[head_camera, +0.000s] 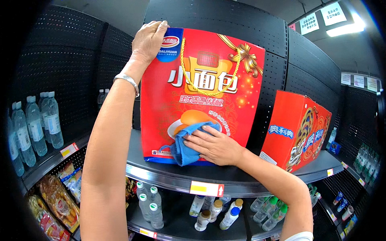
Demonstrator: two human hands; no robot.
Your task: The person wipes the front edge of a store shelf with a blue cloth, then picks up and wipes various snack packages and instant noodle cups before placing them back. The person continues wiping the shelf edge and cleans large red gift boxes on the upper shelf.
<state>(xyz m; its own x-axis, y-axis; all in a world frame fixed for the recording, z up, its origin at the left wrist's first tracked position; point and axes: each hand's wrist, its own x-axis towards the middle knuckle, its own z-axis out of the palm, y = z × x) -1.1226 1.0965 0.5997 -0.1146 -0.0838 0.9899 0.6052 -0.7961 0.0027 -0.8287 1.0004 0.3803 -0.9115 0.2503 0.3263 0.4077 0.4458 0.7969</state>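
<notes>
A large red cardboard gift box with a yellow rope handle stands on the black metal shelf. It bears large printed writing and a picture of bread. My left hand grips its upper left corner, fingers over the top edge; a silver bracelet circles that wrist. Low on the box's front, my right hand presses a folded blue cloth flat against the printed bread. The fingers lie spread over the cloth, and part of it bunches out to the left below them.
To the right stands another red box, set at an angle. Water bottles line the left shelf. Below are clear bottles, drink bottles with coloured caps and packaged bread. A price tag sits on the shelf's front edge.
</notes>
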